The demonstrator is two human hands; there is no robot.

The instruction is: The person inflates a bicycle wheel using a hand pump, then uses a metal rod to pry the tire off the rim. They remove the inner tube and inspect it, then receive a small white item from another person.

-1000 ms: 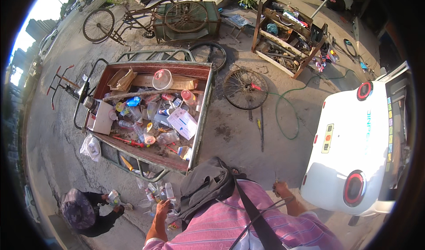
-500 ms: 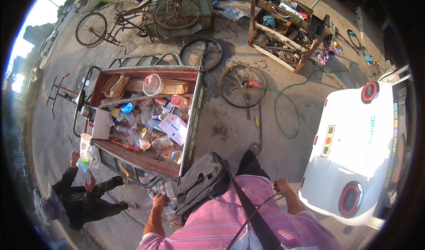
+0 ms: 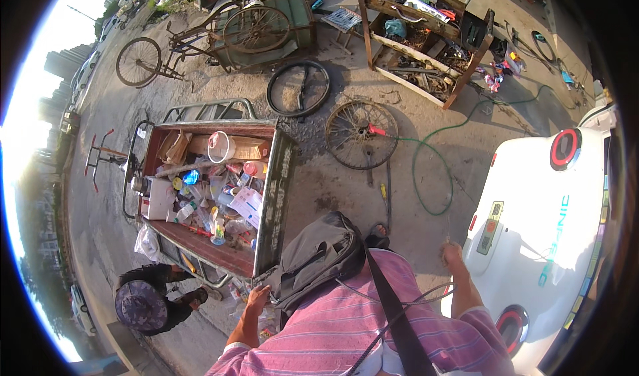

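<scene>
The cargo cart (image 3: pixel 276 176), a rust-red tray on a metal frame, fills the left centre of the frame, its near corner just above the left hand. It is heaped with plastic bottles and containers (image 3: pixel 219 203), flattened cardboard (image 3: pixel 174 146) and a white tub (image 3: pixel 219 146). At the right edge stands a white vehicle (image 3: pixel 539 229) with round red lamps. Along the top centre is a green cargo tricycle (image 3: pixel 256 26), and in the upper right a wooden rack (image 3: pixel 426 43) full of tools and parts. On the ground in the centre lie a spoked wheel (image 3: pixel 361 135) and a black tyre (image 3: pixel 298 88), with a green hose (image 3: pixel 432 170) looping beside them. A grey shoulder bag (image 3: pixel 316 256) hangs at the person's chest, low centre. At the lower left a crouching person in a patterned hat (image 3: pixel 140 304) is beside the cart. The left hand (image 3: pixel 256 299) reaches down, fingers loosely spread, among bottles on the ground (image 3: pixel 266 319) under the cart's corner; whether it grips one cannot be told. The right hand (image 3: pixel 452 251) hangs curled near the vehicle; whether it holds anything cannot be told.
</scene>
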